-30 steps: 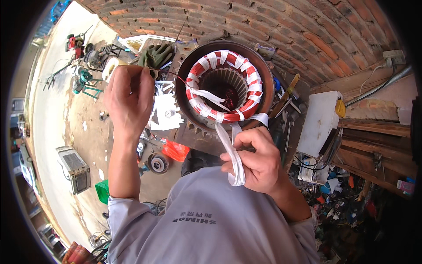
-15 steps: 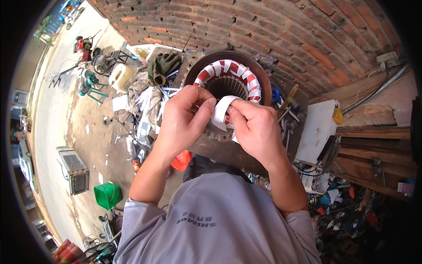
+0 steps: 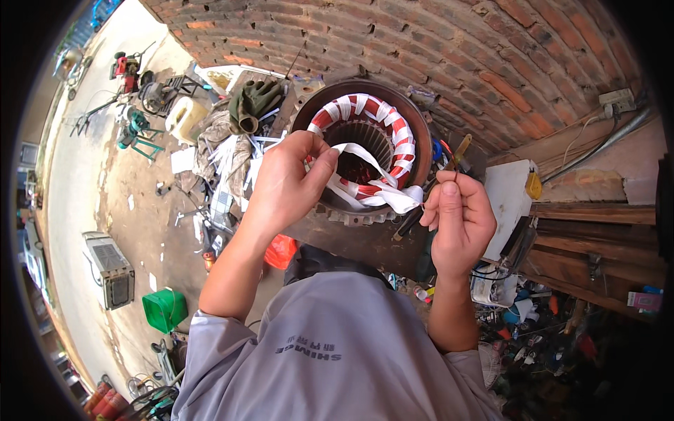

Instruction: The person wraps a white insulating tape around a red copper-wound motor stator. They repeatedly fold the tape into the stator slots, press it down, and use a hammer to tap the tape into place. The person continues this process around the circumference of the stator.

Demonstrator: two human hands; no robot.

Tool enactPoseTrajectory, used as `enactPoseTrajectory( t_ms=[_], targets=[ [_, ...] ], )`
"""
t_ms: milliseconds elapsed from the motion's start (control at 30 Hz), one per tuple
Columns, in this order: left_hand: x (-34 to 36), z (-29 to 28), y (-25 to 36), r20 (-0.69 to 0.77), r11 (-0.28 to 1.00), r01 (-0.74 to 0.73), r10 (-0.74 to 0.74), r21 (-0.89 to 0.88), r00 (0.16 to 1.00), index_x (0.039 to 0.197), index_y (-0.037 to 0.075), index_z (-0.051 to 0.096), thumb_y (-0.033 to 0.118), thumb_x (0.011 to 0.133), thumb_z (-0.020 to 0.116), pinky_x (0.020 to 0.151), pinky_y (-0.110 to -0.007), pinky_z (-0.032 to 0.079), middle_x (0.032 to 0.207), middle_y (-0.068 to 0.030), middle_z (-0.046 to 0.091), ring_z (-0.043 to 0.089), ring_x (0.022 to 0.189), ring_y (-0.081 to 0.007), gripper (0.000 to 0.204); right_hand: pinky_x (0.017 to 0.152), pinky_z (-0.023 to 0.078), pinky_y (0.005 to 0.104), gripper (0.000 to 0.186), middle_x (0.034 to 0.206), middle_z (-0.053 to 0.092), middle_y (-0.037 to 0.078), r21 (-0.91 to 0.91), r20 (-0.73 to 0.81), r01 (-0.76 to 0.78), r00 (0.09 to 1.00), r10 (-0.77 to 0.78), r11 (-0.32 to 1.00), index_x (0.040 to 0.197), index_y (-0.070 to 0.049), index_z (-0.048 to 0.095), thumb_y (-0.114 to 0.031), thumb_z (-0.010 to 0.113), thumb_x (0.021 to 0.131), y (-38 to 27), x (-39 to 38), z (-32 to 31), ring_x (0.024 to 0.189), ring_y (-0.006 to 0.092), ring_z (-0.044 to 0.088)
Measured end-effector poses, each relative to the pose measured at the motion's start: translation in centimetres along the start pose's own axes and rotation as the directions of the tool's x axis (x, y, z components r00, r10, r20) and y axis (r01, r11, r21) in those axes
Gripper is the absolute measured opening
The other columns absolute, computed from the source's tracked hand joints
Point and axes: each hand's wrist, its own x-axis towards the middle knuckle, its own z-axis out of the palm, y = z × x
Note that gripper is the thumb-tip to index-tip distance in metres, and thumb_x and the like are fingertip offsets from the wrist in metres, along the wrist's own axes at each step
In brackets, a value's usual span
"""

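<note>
A motor stator with a round brown housing stands in front of me. Its ring of red windings is wrapped at intervals with white tape. My left hand is at the ring's near left, thumb and fingers pinching a loose white tape. That tape loops over the bore and bunches at the ring's near right. Off to the right of the housing, my right hand is closed in a pinch on a thin dark rod; its lower part is mostly hidden by the fingers.
Dark green gloves and white paper strips lie left of the stator. Behind rises a brick wall. Hand tools and a white box are on the right. A green bucket stands on the floor at left.
My right hand has moved right, away from the ring, and now pinches the thin rod. The white tape has gone from a wide loop between my hands to a slack strip bunched at the ring.
</note>
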Motion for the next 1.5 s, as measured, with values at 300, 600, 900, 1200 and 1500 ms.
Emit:
enactPoseTrajectory(
  t_ms=[300, 600, 900, 1200, 1500],
  targets=[
    [4.2, 1.7, -1.0, 0.524, 0.961, -0.157, 0.257, -0.227, 0.812, 0.106, -0.001, 0.073, -0.001, 0.088, 0.063, 0.081, -0.042, 0.056, 0.097, -0.0182, 0.075, 0.073, 0.089, -0.0331, 0.021, 0.055, 0.043, 0.0221, 0.021, 0.075, 0.06, 0.006, 0.237, 0.081, 0.045, 0.995, -0.066, 0.97, 0.118, 0.007, 0.064, -0.01, 0.055, 0.108, -0.3, 4.3, 3.2, 0.058, 0.0097, 0.051],
    [8.6, 3.6, 0.6, 0.811, 0.943, -0.293, 0.045, 0.158, 0.584, 0.105, 0.008, 0.079, 0.015, 0.084, 0.075, 0.081, -0.045, 0.056, 0.093, -0.0201, 0.076, 0.073, 0.089, -0.0383, 0.022, 0.054, 0.041, 0.021, 0.02, 0.076, 0.061, 0.004, 0.261, 0.141, 0.0, 0.989, -0.038, 0.965, 0.117, 0.006, 0.064, -0.01, 0.055, 0.108, 0.1, 5.2, 3.7, 0.059, 0.0082, 0.052],
    [8.0, 3.5, -0.8, 0.275, 0.75, -0.4, 0.294, 0.527, 0.915, 0.098, 0.003, 0.068, 0.016, 0.092, 0.062, 0.07, -0.049, 0.06, 0.099, -0.0159, 0.073, 0.074, 0.082, -0.038, 0.016, 0.058, 0.046, 0.0239, 0.02, 0.078, 0.061, 0.005, 0.283, 0.092, 0.003, 0.995, -0.03, 0.959, 0.117, 0.005, 0.062, -0.011, 0.054, 0.11, 1.9, 4.7, 4.3, 0.063, 0.01, 0.054],
    [7.8, 4.6, -0.8, 0.699, 0.633, -0.49, -0.115, 0.599, 0.706, 0.092, 0.008, 0.078, 0.022, 0.086, 0.07, 0.077, -0.049, 0.06, 0.085, -0.0162, 0.075, 0.075, 0.086, -0.0364, 0.018, 0.05, 0.04, 0.025, 0.026, 0.087, 0.061, 0.007, 0.611, -0.035, 0.143, 0.987, -0.154, 0.779, 0.126, 0.006, 0.058, -0.013, 0.05, 0.11, -4.8, 3.2, -2.5, 0.059, 0.01, 0.044],
    [8.1, 5.1, -1.7, 0.672, 0.521, -0.577, 0.007, 0.63, 0.74, 0.086, 0.008, 0.077, 0.032, 0.089, 0.073, 0.069, -0.047, 0.06, 0.079, -0.013, 0.075, 0.075, 0.079, -0.0353, 0.025, 0.048, 0.033, 0.0228, 0.024, 0.072, 0.045, 0.001, 0.565, 0.063, 0.1, 0.985, -0.163, 0.819, 0.12, 0.005, 0.058, -0.014, 0.046, 0.11, -5.2, -0.6, -6.0, 0.051, 0.0086, 0.037]
  ],
)
